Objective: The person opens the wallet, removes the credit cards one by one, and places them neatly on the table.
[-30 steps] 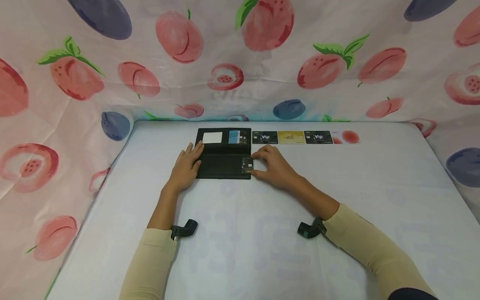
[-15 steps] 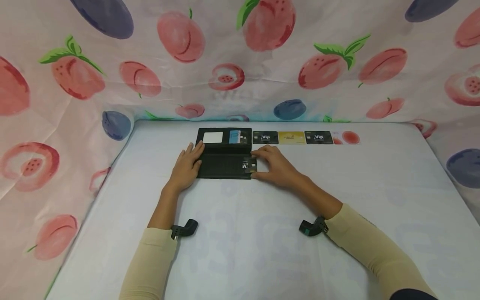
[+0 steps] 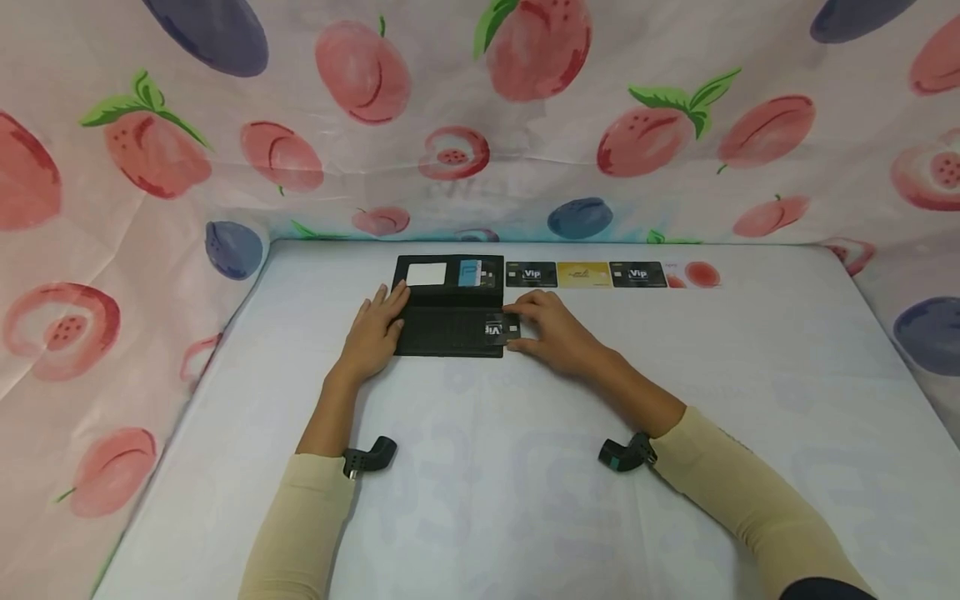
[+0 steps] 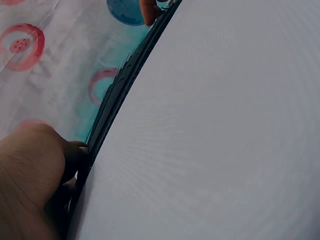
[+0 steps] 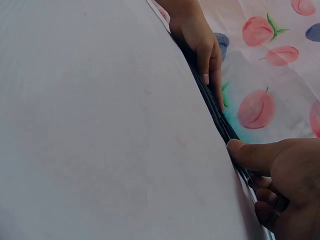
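A black wallet (image 3: 442, 335) lies unfolded on the white tabletop, seen almost edge-on in both wrist views. My left hand (image 3: 370, 333) rests along its left edge, fingers extended over the upper flap and thumb on the lower one. At the wallet's lower right, a black Vip card (image 3: 498, 330) sticks out past the right edge, its left part over the lower flap. Thumb and fingertips of my right hand (image 3: 557, 335) pinch this card by its long sides. In the upper flap sit a blue-and-dark card (image 3: 471, 273) and a white panel (image 3: 426, 275).
Right of the wallet runs a row of cards: a black Vip card (image 3: 531, 274), a gold card (image 3: 583, 275), another black Vip card (image 3: 637, 275) and a white card with red circles (image 3: 701, 274). A fruit-print cloth (image 3: 525, 183) rises behind the table (image 3: 480, 483).
The black Vip card has slid rightward out of the wallet in my right hand, and more of its lettering shows. My left hand stays on the wallet's left edge.
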Tool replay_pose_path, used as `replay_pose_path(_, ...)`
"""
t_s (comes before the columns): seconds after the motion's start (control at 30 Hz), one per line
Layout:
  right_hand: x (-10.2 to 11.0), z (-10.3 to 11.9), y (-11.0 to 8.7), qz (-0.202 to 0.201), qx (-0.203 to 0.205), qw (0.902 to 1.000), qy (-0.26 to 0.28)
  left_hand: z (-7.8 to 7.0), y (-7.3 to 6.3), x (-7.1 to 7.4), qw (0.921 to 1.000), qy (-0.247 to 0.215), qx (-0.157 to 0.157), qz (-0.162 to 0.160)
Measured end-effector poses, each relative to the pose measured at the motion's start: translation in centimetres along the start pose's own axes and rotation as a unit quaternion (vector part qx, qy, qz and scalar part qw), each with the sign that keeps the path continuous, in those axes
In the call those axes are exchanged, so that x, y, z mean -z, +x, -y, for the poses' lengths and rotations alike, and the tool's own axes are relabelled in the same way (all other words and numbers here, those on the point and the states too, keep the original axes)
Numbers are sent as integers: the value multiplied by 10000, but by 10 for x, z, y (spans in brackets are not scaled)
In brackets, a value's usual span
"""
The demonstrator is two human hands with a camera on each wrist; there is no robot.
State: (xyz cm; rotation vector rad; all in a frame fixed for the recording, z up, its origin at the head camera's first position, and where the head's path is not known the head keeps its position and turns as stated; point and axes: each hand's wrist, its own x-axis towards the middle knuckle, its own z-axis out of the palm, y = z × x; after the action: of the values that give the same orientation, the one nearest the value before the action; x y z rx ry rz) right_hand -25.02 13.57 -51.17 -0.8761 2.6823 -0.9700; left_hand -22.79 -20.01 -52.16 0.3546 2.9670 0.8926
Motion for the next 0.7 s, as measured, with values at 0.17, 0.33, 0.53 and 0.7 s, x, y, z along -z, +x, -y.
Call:
replay_pose_path(0.17,5,-3,-1,32,-34,10000,-14,0,0,1,10000,25,-2,12)
replay_pose_path(0.33,12,-6,-4,109,-80,9999,34,0,-1,1,10000,11,5,30)
replay_pose_path(0.53,18,-10,-5,130,-62,9998,101,0,-1,1,10000,-7,12,-2)
replay_pose_path(0.7,23,-16,-5,145,-47,9997,186,-1,0,0,10000,-14,-16,-12)
